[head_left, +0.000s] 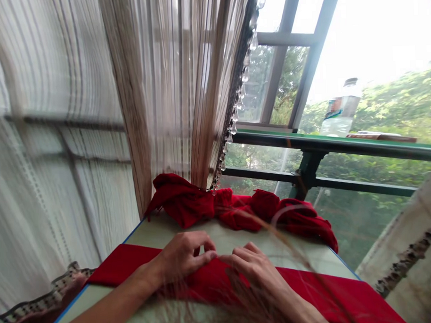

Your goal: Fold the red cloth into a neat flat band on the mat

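A long red cloth (333,289), folded into a flat strip, lies across the pale table (200,232) and hangs over its right side. My left hand (190,254) is closed at the cloth's far edge, with thumb and forefinger pinched together near the middle of the strip. Just to the right, my right hand (254,266) has its fingers bent onto the same edge, pinching the cloth. The fingertips of both hands almost meet. Loose strands of hair blur part of the right hand and the near side of the cloth.
Crumpled red fabric (238,210) lies along the table's far edge. Striped sheer curtains (163,88) with a beaded trim hang at left. Behind stands a dark railing (264,140), with a plastic bottle (341,112) and a flat brown item (380,136) on its ledge.
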A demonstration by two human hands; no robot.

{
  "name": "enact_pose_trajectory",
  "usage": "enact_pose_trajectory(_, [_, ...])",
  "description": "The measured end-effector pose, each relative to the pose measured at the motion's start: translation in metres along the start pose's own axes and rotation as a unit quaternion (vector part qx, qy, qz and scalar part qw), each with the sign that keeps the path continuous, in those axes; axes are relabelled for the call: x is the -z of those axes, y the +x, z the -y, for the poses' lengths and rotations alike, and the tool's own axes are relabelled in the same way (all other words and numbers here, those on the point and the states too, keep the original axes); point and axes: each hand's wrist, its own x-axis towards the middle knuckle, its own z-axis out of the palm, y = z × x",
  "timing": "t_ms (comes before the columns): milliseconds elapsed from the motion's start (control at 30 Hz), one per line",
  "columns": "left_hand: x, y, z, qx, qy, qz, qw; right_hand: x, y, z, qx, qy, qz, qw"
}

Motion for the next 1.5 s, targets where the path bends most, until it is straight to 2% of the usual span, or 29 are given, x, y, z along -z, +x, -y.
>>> enact_pose_trajectory(100, [-0.002, 0.0, 0.0, 0.003, -0.001, -0.008, 1.0, -0.001, 0.0, -0.004, -0.004, 0.0, 0.016, 1.0])
enact_pose_trajectory(333, [-0.003, -0.001, 0.001, 0.028, 0.038, 0.005, 0.999, -0.006, 0.0, -0.02, 0.022, 0.02, 0.097, 0.995])
enact_pose_trajectory(600, [-0.003, 0.002, 0.002, 0.016, 0.059, 0.021, 0.998, -0.004, -0.002, -0.014, 0.004, 0.029, 0.137, 0.99])
enact_pose_trajectory(867, [-0.004, -0.001, 0.002, -0.021, 0.048, 0.057, 0.997, -0.002, -0.001, -0.008, -0.017, 0.044, 0.159, 0.986])
enact_pose_trajectory(1000, [-0.002, -0.002, -0.002, -0.03, 0.015, 0.103, 0.994, -0.001, -0.001, -0.008, -0.023, 0.053, 0.166, 0.984])
enact_pose_trajectory(1100, [0.0, -0.002, -0.004, -0.011, 0.004, 0.142, 0.99, 0.0, -0.001, -0.008, -0.024, 0.059, 0.174, 0.983])
enact_pose_trajectory(1267, [0.003, -0.002, -0.005, 0.021, 0.011, 0.168, 0.986, -0.001, -0.001, -0.009, -0.025, 0.065, 0.18, 0.981])
enact_pose_trajectory(1500, [0.002, -0.001, -0.003, 0.03, 0.007, 0.168, 0.985, -0.003, -0.003, -0.011, -0.016, 0.062, 0.177, 0.982])
